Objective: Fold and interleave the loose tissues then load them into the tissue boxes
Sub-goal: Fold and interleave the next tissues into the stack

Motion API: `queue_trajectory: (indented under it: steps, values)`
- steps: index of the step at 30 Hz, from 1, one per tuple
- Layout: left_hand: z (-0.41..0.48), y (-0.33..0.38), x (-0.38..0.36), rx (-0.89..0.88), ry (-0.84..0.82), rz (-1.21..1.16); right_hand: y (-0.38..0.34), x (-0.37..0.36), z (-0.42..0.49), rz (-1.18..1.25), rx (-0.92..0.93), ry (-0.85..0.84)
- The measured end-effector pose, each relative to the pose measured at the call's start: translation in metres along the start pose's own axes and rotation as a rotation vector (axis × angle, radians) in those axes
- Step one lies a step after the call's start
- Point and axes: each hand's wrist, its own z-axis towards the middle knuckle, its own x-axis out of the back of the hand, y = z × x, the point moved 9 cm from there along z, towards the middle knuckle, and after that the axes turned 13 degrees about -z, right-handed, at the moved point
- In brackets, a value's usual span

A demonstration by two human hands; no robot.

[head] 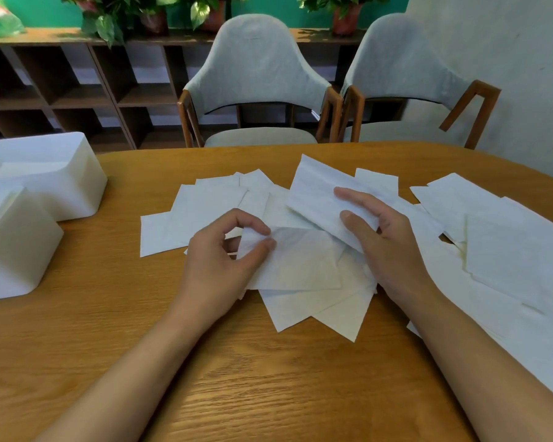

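Observation:
Several loose white tissues [205,208] lie scattered over the middle of the wooden table [268,378]. My left hand [221,260] pinches the corner of a flat tissue [300,266] between thumb and forefinger. My right hand [380,237] grips a folded tissue [316,193], thumb on top, raised at a slant above the pile. Two white tissue boxes stand at the left: the far one [77,186] with tissues inside, and the near one [13,250] at the frame's edge.
More tissues [508,250] spread along the table's right side to its edge. Two grey padded chairs [256,78] stand behind the table. A wooden shelf unit [77,90] with potted plants lines the back wall.

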Motion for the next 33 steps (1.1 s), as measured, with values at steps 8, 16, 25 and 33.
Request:
queue_trajectory:
  steps: [8, 16, 25, 33]
  values:
    - [0.008, 0.001, 0.007, 0.053, -0.065, -0.224, -0.013, -0.009, -0.007, 0.073, 0.068, -0.114]
    - [0.011, -0.005, 0.013, 0.111, -0.015, -0.309, -0.018, -0.036, -0.018, 0.213, 0.042, -0.317]
    - [0.004, -0.005, 0.006, 0.131, 0.043, -0.239, -0.027, -0.043, -0.029, 0.110, 0.089, -0.281]
    - [0.004, -0.005, 0.010, 0.116, 0.084, -0.205, -0.031, -0.038, -0.027, 0.092, 0.121, -0.228]
